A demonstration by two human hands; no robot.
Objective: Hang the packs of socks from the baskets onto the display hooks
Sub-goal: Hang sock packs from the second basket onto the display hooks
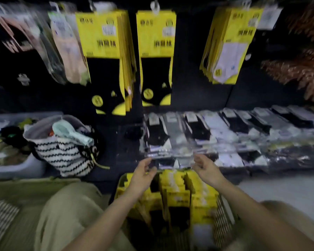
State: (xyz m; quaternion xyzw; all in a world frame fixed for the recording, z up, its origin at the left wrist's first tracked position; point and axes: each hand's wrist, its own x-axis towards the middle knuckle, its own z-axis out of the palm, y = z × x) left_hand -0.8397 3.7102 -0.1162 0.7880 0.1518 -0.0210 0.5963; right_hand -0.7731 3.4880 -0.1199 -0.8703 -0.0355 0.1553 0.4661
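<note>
Both hands, left [143, 172] and right [205, 167], hover empty with relaxed fingers over the near-centre striped basket [224, 219] of yellow card-sleeved sock packs [178, 195], probably light, stiff and slippery: pinch at the top hanger tab.

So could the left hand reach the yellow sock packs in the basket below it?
Probably yes: the left hand hovers open and empty over the yellow sock packs, which stand uncovered, with nothing visible between them.
</note>
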